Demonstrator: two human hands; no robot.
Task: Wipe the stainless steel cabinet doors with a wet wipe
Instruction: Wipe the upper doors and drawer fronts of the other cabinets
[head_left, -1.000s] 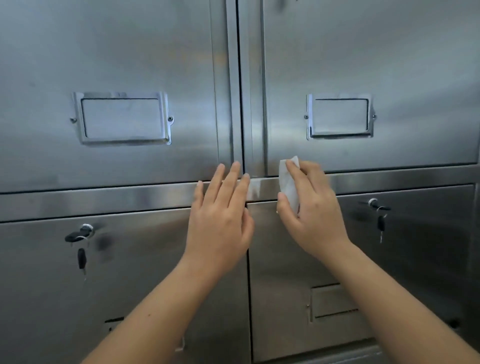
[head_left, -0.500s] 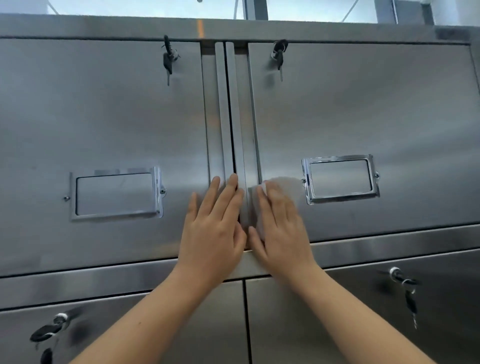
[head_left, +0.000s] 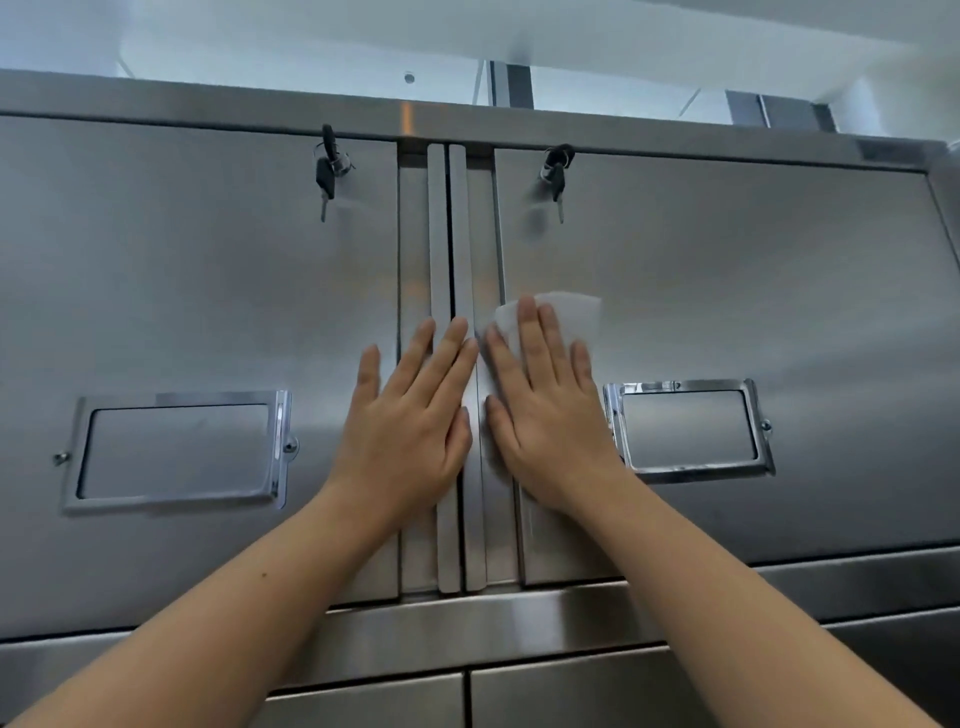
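One white wet wipe (head_left: 569, 310) lies flat under the right hand (head_left: 545, 415), its rumpled top edge showing past the fingertips, pressed against the right cabinet door (head_left: 753, 270). That hand is spread, fingers straight. Just beside it, the left hand (head_left: 410, 421) rests flat and open on the left cabinet door (head_left: 182, 291), holding nothing. Keys (head_left: 326, 171) hang well above both hands.

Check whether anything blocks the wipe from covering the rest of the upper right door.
Two things. The raised label holder frame sits just right of the right hand, which presses the wet wipe flat on the upper right door. A key hangs near the door's top left corner. Otherwise bare steel.
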